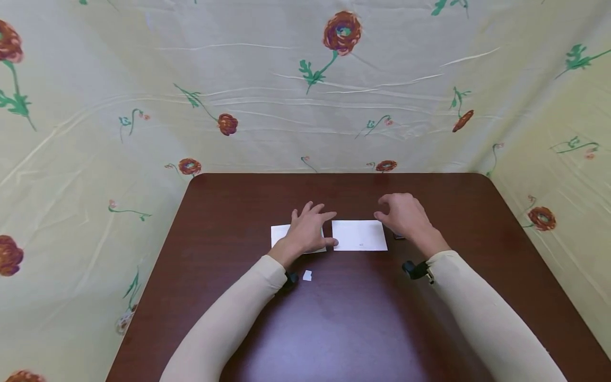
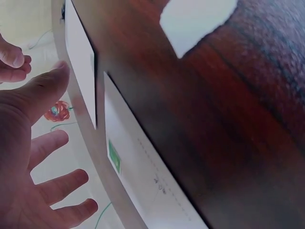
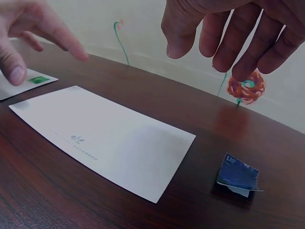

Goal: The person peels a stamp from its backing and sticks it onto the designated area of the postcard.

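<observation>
Two white envelopes lie flat, side by side, on the table. Over the left envelope (image 1: 278,234) is my left hand (image 1: 307,229), its fingers spread and nothing in them. A green stamp (image 2: 114,156) sits on that envelope. The right envelope (image 1: 360,235) has small printed marks near its front edge. My right hand (image 1: 406,216) hovers past its far right corner, fingers loosely bent and holding nothing. Beside this envelope, a dark blue stamp (image 3: 238,172) with "1,20" on it lies on the wood, its edge curled up to show a white underside.
A small scrap of white paper (image 1: 307,276) lies on the brown table (image 1: 334,323), nearer me than the left envelope. A cloth with a flower print (image 1: 267,69) hangs around the table's back and sides.
</observation>
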`<act>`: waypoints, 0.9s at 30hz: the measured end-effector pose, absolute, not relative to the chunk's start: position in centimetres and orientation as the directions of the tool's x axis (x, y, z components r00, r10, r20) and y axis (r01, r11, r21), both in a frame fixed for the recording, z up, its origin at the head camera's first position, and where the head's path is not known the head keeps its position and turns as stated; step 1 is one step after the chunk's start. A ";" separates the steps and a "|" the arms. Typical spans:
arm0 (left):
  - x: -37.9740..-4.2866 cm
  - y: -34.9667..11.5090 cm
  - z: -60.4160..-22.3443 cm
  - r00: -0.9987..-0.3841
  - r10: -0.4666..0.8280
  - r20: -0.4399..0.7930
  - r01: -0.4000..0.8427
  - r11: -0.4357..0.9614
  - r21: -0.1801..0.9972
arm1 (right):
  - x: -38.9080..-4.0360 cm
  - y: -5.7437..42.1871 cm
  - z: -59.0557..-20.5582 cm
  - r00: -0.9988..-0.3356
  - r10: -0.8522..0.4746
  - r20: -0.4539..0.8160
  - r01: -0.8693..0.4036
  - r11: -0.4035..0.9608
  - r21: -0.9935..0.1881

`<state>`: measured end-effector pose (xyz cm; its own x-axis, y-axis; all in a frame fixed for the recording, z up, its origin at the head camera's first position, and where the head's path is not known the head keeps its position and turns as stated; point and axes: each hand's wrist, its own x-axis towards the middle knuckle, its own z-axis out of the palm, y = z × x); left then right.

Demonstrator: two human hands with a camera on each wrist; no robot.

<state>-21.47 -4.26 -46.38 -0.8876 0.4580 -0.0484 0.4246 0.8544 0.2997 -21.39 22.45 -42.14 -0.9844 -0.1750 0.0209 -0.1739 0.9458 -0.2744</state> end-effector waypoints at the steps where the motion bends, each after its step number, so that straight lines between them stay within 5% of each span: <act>1: -21.5 -4.3 -46.5 -0.886 0.460 -0.054 0.425 0.854 0.300 | -21.4 22.5 -42.1 -0.984 -0.175 0.024 -0.175 0.946 -0.274; 27: -21.9 -3.8 -47.5 -0.890 0.421 -0.176 0.364 0.887 0.283 | -21.0 24.7 -42.8 -0.987 -0.163 -0.006 -0.154 0.947 -0.283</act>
